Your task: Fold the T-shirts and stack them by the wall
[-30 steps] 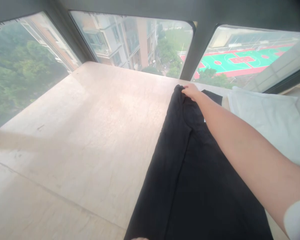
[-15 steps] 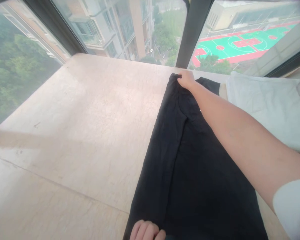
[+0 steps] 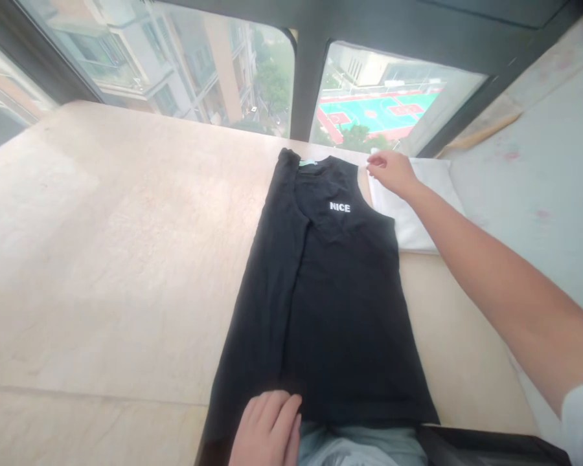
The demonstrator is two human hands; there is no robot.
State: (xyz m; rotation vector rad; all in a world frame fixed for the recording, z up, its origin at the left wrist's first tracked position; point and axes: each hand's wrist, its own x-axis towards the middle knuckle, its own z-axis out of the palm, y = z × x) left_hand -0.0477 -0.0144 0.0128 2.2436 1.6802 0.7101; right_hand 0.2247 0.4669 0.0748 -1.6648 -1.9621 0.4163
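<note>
A black sleeveless top (image 3: 350, 298) with white "NICE" lettering lies on the pale stone sill, its left side folded inward over the front. At its lower left, my left hand (image 3: 267, 427) rests by the hem, its fingers together and curled on the cloth; the grip is partly hidden. My right hand (image 3: 393, 173) hovers right of the neckline, over the corner of a folded white cloth (image 3: 418, 226). Its fingers are loosely bent, and nothing shows between them.
The stone sill (image 3: 126, 259) spreads left of the top, with a seam near me. Dark window frames (image 3: 304, 90) border the far side, and a pale wall (image 3: 529, 188) rises at right. Below the hem are my clothed lap (image 3: 359, 446) and a black item (image 3: 495, 448).
My right hand has let go of the top's folded shoulder and moved right, over the white cloth. The lettering now shows. My left hand stays at the hem, and the view has shifted.
</note>
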